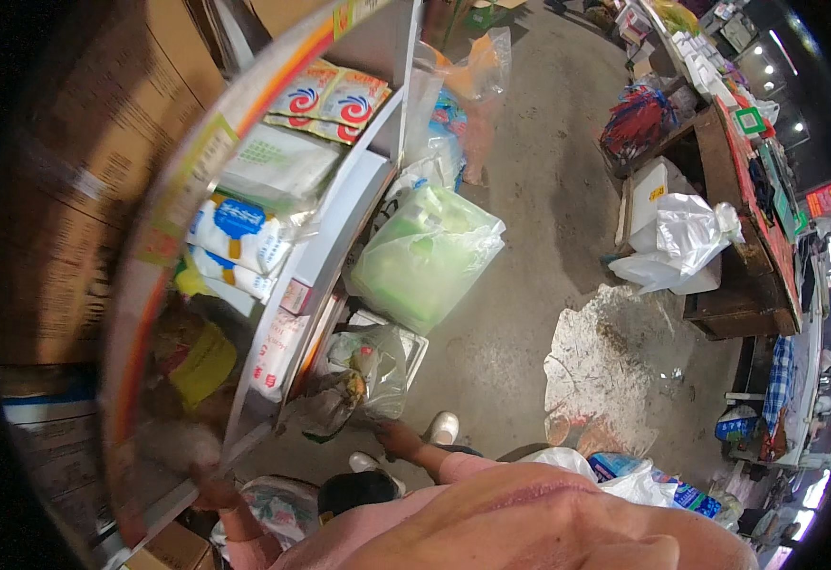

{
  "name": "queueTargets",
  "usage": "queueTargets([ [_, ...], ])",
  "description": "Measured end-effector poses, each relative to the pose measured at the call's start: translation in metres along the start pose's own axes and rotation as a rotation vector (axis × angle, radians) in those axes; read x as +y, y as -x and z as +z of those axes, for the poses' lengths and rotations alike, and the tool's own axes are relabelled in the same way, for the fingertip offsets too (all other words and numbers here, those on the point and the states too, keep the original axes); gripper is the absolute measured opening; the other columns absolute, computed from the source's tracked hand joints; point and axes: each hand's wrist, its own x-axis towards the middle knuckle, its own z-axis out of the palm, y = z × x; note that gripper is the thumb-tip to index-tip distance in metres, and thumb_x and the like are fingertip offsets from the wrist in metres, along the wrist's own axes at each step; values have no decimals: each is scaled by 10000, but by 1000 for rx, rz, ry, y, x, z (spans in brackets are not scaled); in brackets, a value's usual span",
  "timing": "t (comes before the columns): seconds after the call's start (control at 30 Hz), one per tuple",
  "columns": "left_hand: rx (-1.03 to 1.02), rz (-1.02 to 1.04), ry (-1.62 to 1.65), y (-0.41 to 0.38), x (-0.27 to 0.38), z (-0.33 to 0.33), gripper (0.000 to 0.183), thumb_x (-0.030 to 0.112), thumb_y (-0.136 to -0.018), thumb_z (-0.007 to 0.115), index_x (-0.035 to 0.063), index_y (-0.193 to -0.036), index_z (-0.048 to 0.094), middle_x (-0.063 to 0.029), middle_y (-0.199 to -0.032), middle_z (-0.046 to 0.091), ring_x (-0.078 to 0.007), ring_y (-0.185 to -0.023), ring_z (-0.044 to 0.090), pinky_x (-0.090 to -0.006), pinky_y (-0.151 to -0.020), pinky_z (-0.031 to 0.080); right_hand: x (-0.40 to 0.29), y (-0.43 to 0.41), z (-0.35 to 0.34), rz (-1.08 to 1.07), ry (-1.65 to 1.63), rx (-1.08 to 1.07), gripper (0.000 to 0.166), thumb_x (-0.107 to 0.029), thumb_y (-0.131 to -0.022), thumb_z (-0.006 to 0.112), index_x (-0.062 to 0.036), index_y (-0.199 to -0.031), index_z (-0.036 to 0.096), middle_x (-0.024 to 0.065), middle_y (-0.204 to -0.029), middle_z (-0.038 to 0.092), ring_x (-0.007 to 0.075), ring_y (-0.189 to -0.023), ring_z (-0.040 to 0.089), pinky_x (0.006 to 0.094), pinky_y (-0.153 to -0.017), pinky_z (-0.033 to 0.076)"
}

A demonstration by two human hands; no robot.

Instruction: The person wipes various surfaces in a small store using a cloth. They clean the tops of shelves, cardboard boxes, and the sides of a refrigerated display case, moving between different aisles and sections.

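Note:
My left hand (214, 490) is at the lower end of a shelf unit, against a blurred pale plastic bag (176, 447); whether its fingers grip the bag is unclear. Low over the floor, my right hand (395, 438) is at the near edge of a clear plastic bag (372, 370) with items inside; its fingers are dark and hard to make out. Beyond that bag stands a pale green plastic bag (426, 260), full and box-shaped. The shelf holds blue-and-white packets (237, 239), red-and-yellow packets (330, 100) and a white packet with red print (276, 356).
Cardboard boxes (94, 214) stand left of the shelf's curved rim (173, 185). A wooden table (743, 299) with a white plastic bag (686, 235) beside it is at right. A worn pale patch (600, 363) marks the floor. More bags (636, 477) lie at lower right.

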Motion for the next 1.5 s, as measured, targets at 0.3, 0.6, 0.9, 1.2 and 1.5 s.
queueTargets([
  [0.3,103,-668,699,-13,41,36,475,132,-866,651,-47,-1257,450,-177,-1197,542,-278,-981,555,-398,-839,479,-33,154,-109,604,-274,343,367,-323,-850,585,-44,-1079,649,206,-1127,620,339,-992,605,404,-839,492],
  [0.6,-314,-639,363,-92,104,-61,624,308,-770,705,-16,-1256,484,-257,-1243,514,-433,-1091,506,-471,-923,410,-81,202,-181,572,-350,142,337,-311,-897,533,-92,-1129,640,102,-1097,636,198,-915,618,345,-778,509],
  [0.9,-1000,-944,770,-52,102,-141,729,273,-716,790,-38,-1275,441,-175,-1238,525,-268,-1073,530,-397,-908,435,-301,219,-238,163,-418,-262,348,-316,-878,579,-80,-1122,654,15,-1038,632,139,-936,556,313,-806,466],
  [1.2,-1126,-898,1211,-23,102,-183,554,215,-789,720,-25,-1223,472,-129,-1131,555,-206,-976,559,-336,-794,449,-437,240,-252,-128,-458,-225,284,-267,-926,567,-46,-1079,658,-52,-958,617,63,-865,496,250,-808,408],
  [1.5,-966,-842,1632,-45,92,-204,382,157,-862,650,-13,-1171,504,-82,-1023,585,-145,-880,588,-274,-680,464,-493,253,-210,-252,-509,-300,243,-210,-948,535,-10,-1012,657,-74,-911,581,44,-850,476,231,-797,409],
])
